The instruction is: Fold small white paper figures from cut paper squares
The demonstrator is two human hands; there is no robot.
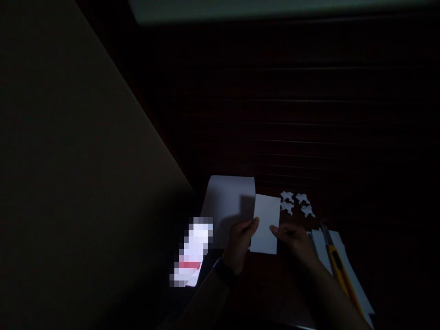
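A small white sheet of paper [265,229] is held up between my two hands, its long side upright. My left hand [238,243] pinches its left edge, thumb on the front face. On the right edge lies the thumb of my right hand [296,240], the other fingers curled and partly hidden behind. Behind the small sheet, to its left, a larger white sheet [223,197] lies on the dark table, shadowed by the held paper. Several small folded paper shapes [287,207] with pointed ends sit just beyond my right hand.
A yellow utility knife [338,270] rests on a stack of white paper strips [354,275] at the right. A bright phone screen [192,250], blurred out, glows at the left. A pale wall [85,137] rises on the left, dark slatted wood [275,101] at the back.
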